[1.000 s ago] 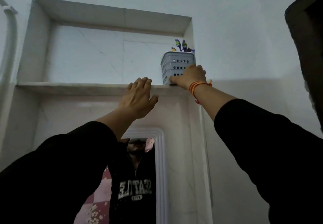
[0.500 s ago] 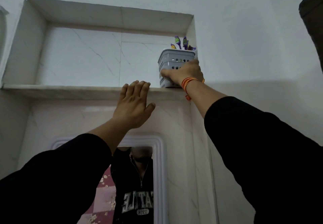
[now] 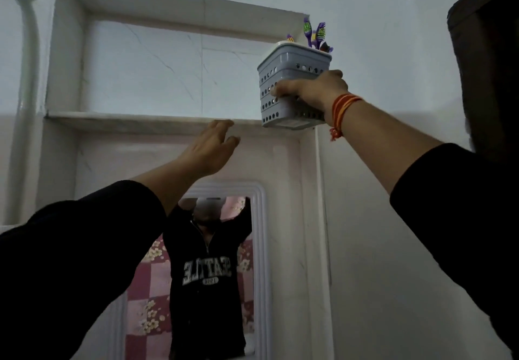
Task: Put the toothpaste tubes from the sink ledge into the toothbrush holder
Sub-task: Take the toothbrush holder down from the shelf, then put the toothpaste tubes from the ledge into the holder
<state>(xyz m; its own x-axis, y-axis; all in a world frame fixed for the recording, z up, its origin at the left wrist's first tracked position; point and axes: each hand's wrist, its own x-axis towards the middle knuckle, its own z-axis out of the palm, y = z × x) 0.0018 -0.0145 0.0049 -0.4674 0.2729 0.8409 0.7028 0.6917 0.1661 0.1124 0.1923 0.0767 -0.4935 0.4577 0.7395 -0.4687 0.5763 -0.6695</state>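
The toothbrush holder (image 3: pixel 292 70) is a grey square basket with round holes, with purple toothbrushes (image 3: pixel 314 35) sticking out of its top. My right hand (image 3: pixel 311 87) is shut around its lower half and holds it just off the right end of the marble niche shelf (image 3: pixel 126 122). My left hand (image 3: pixel 210 149) is raised below the shelf edge, fingers loosely apart, holding nothing. No toothpaste tubes are in sight.
The recessed marble niche (image 3: pixel 168 59) is high on the wall. Below it hangs a white-framed mirror (image 3: pixel 259 247) reflecting a person in a dark sweatshirt. A white pipe (image 3: pixel 26 51) runs up the left wall. A dark door frame (image 3: pixel 483 65) stands at the right.
My right hand has lifted the holder off the shelf and drawn it out towards me. My left hand has dropped from the shelf edge and turned sideways.
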